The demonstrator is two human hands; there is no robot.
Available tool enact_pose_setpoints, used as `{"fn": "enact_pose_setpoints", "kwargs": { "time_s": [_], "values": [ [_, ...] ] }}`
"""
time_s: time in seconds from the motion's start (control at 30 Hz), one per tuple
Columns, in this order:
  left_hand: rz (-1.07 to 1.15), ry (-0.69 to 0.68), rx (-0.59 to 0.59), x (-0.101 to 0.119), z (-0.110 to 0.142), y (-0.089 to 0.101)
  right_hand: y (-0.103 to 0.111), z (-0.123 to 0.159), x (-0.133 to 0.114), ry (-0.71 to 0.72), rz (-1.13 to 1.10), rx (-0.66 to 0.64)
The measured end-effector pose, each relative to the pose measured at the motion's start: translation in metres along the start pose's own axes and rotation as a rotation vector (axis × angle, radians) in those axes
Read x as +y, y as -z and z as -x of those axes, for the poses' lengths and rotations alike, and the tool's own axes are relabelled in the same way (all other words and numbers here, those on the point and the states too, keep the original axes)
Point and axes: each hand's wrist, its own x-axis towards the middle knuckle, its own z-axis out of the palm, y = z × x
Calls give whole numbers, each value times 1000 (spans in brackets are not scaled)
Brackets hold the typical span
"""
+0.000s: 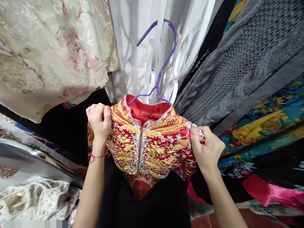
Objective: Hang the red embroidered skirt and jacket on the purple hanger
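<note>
"Where is the red embroidered top [156, 145]?"

"Right in front of the person, with the purple hanger [176, 36] running down into its collar [154, 111]. The hook is up by the white openwork frame [156, 47]; I can't tell whether it bears any weight there."

"And the hands?"

"Both grasp it. The left hand [98, 122] has its grip closed on the cloth at one shoulder, and the right hand [209, 147] has its grip closed on the other."

"Is that a good way to hold it?"

"I think so. Holding both shoulders spreads the pull and opens the front out. The right hand sits a little lower, though, so I'd level the two."

"How firm should they be?"

"Gentle. That gold and silver stitching looks as if it could snag or crease, so gather plain cloth where possible and ease outward evenly, without tugging."

"What else would you watch?"

"The hanger's arms, mostly hidden inside. Each should lie under its shoulder, with the neck centred over the front closure [139, 148]. And mind the grey knit [237, 63] just beside; its open loops could catch on the embroidery."
</note>
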Motion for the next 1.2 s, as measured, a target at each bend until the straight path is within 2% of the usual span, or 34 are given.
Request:
{"fn": "enact_pose_setpoints", "kwargs": {
  "time_s": [0.27, 0.47, 0.63, 0.87, 1.07, 1.13, 1.2],
  "values": [
    [-24, 65, -35, -2, 3, 7, -5, 0, -2, 11, -24, 30],
    [-63, 36, 7, 7, 14, 15, -23, -6, 2, -84, -71, 100],
    [-86, 28, -27, 11, 18, 25, -23, -1, -2, -82, -54, 164],
    [-63, -5, -29, 11, 19, 26, -13, 1, 1, -23, -81, 130],
    [-68, 36, -4, 13, 20, 23, -19, -4, 4, -69, -57, 72],
    [-98, 46, -5, 16, 21, 23, -21, 4, -10, -57, 1, 175],
    [-125, 48, -3, 19, 24, 23, -22, 19, -35, -64, 10, 432]
  ]
}}
